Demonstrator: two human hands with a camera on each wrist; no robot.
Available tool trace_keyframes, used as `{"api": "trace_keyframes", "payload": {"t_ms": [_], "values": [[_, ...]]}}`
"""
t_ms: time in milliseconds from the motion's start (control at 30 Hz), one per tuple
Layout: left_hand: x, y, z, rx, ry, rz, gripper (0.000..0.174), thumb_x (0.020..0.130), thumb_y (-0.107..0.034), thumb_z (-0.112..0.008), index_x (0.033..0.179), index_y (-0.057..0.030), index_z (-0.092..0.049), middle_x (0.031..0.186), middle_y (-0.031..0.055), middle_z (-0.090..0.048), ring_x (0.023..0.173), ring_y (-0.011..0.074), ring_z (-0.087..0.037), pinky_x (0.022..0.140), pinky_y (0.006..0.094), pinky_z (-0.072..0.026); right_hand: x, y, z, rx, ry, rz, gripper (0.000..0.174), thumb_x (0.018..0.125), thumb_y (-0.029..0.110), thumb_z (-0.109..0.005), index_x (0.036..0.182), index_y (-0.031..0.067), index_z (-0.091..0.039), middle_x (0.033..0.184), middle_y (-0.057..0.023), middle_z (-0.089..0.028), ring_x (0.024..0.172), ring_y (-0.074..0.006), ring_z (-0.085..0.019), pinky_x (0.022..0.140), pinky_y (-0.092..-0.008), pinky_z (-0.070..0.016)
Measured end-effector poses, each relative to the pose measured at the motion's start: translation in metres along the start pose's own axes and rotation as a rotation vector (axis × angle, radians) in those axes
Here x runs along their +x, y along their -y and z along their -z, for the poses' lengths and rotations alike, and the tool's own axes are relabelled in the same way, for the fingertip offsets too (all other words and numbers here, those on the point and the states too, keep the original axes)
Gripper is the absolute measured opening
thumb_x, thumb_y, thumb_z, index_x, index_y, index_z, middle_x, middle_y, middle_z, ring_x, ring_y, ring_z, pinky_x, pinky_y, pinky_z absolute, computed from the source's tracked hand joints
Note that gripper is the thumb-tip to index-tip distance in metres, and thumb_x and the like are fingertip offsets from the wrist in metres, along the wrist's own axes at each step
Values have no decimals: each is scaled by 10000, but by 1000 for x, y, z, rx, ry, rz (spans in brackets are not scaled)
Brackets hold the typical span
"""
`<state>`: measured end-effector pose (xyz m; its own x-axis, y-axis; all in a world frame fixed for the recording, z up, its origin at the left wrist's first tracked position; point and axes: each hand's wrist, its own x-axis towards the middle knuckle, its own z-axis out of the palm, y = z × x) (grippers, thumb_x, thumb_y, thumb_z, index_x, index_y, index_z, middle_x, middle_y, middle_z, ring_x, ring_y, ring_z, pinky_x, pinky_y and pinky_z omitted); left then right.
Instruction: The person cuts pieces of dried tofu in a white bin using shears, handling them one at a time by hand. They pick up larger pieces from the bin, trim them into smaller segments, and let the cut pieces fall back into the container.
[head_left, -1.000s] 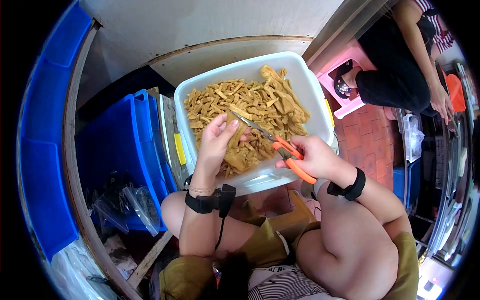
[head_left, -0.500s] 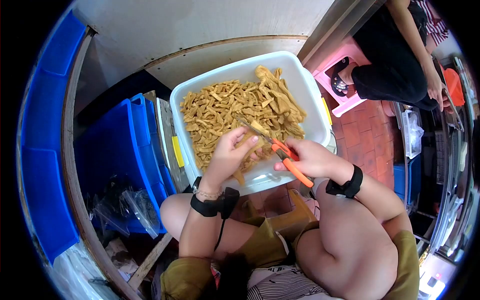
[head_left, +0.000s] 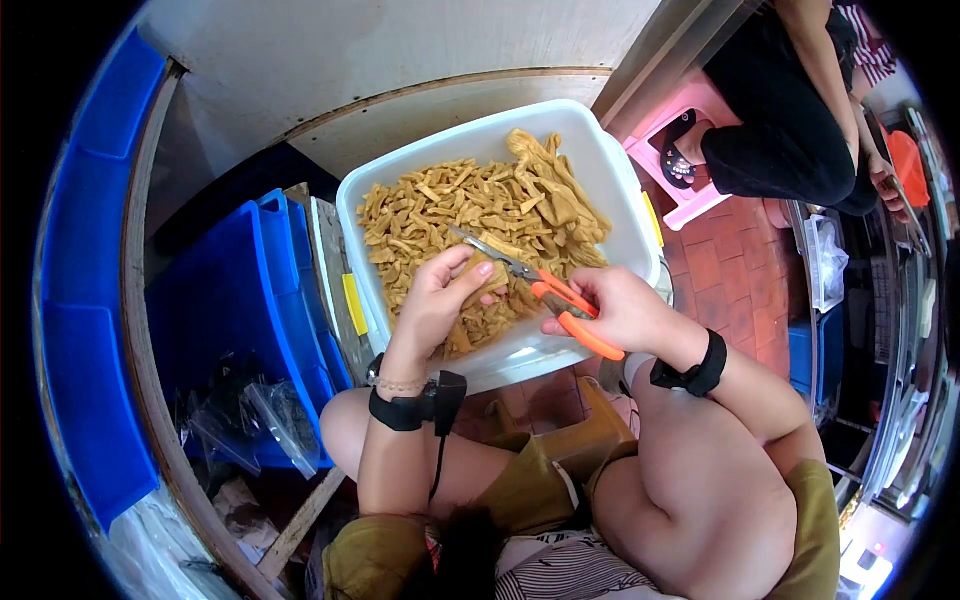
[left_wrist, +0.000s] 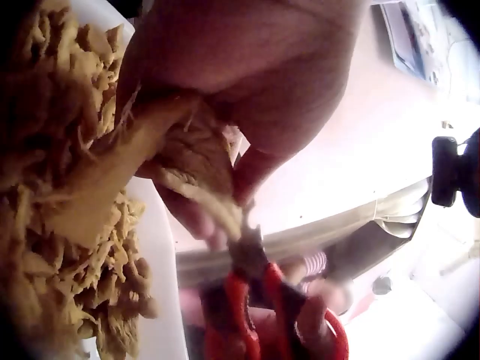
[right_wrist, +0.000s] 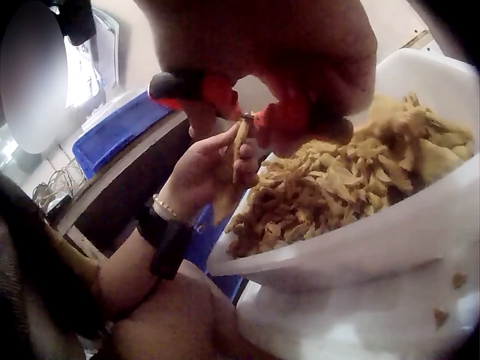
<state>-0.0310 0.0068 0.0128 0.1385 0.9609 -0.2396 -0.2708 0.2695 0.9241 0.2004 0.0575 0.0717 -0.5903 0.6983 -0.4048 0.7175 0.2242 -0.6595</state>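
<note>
My left hand (head_left: 432,300) pinches a folded tan sheet (head_left: 490,276) over the near part of a white tub (head_left: 350,205). Orange-handled scissors (head_left: 572,314) are gripped in my right hand (head_left: 622,312), their blades across the sheet's upper edge beside the left fingers. Cut tan strips (head_left: 430,205) fill much of the tub, and larger uncut pieces (head_left: 562,190) lie at its right side. In the left wrist view the scissors (left_wrist: 251,292) meet a pale edge of the sheet (left_wrist: 199,150). The right wrist view shows the sheet (right_wrist: 238,157) hanging from the left fingers.
Blue crates (head_left: 230,300) stand left of the tub, with plastic bags (head_left: 285,420) in front. A wooden board wall (head_left: 420,100) rises behind it. At the upper right another person sits with a foot on a pink stool (head_left: 690,205). A yellowish stool (head_left: 585,430) is below.
The left hand first moved right and down, then back left, turning the sheet. The scissors' blades swung with it, and the seated person's hand shifted slightly.
</note>
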Motion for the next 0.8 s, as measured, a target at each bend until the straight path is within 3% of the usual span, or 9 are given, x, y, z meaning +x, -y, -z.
{"api": "trace_keyframes", "payload": {"t_ms": [33, 200, 233, 300, 433, 500, 633, 700, 800], "values": [[0, 1, -1, -23, 16, -10, 241, 953, -162, -550, 1102, 22, -595, 957, 55, -659, 806, 111, -618, 669, 228, -472, 0, 1, 0, 0, 1, -1, 477, 732, 455, -784, 685, 46, -542, 564, -62, -535, 511, -153, -496, 525, -307, -418], [-2, 1, -17, -108, -12, 10, 241, 963, -162, -525, 1101, 24, -591, 956, 54, -658, 794, 111, -615, 663, 226, -473, -1, 1, 2, -96, 190, -36, 556, 830, 556, -625, 913, 17, -517, 713, -166, -578, 670, -327, -595, 616, -392, -449], [-1, 2, -18, -119, 8, 20, 239, 963, -162, -523, 1096, 25, -591, 951, 57, -658, 787, 110, -613, 659, 227, -474, -1, -1, 1, -96, 189, -37, 556, 830, 556, -625, 913, 17, -517, 713, -166, -578, 670, -327, -595, 616, -392, -449], [-2, 3, -18, -98, 16, 26, 238, 963, -161, -524, 1095, 25, -592, 941, 60, -656, 776, 108, -611, 655, 228, -473, 0, -6, -3, -68, 182, 16, 749, 804, 705, -529, 904, -38, -530, 736, -207, -616, 722, -378, -629, 657, -419, -475], [-1, 5, -15, -60, 45, 60, 228, 963, -155, -523, 1081, 27, -593, 915, 67, -652, 752, 106, -610, 643, 232, -474, 0, -4, -1, -77, 194, -17, 730, 807, 697, -533, 890, -28, -547, 741, -209, -621, 723, -378, -630, 665, -421, -477], [-2, 3, -15, -77, 44, 61, 221, 962, -154, -524, 1067, 26, -596, 911, 65, -652, 748, 107, -610, 641, 233, -473, 1, -4, -1, -117, 200, -20, 537, 841, 540, -618, 884, 13, -526, 680, -162, -570, 657, -348, -586, 610, -405, -441], [0, 5, -9, -118, 58, 49, 201, 959, -150, -530, 1023, 25, -604, 906, 65, -650, 748, 113, -612, 637, 234, -473, 2, 5, 3, -118, 186, -54, 531, 819, 540, -648, 822, 20, -538, 627, -137, -550, 605, -307, -570, 583, -384, -432], [-2, 2, -8, -103, 43, 60, 197, 955, -150, -529, 1006, 23, -608, 905, 67, -650, 746, 117, -614, 641, 236, -477, 3, 5, 4, -5, 125, -99, 628, 777, 644, -618, 725, 20, -573, 663, -170, -611, 649, -338, -620, 614, -407, -469], [-1, -1, -5, -100, -32, 47, 197, 947, -151, -524, 1009, 19, -602, 904, 73, -652, 747, 125, -617, 652, 242, -486, 2, 0, 2, 39, 66, -56, 610, 765, 631, -643, 753, 25, -577, 665, -160, -609, 636, -330, -612, 604, -399, -467]]}}
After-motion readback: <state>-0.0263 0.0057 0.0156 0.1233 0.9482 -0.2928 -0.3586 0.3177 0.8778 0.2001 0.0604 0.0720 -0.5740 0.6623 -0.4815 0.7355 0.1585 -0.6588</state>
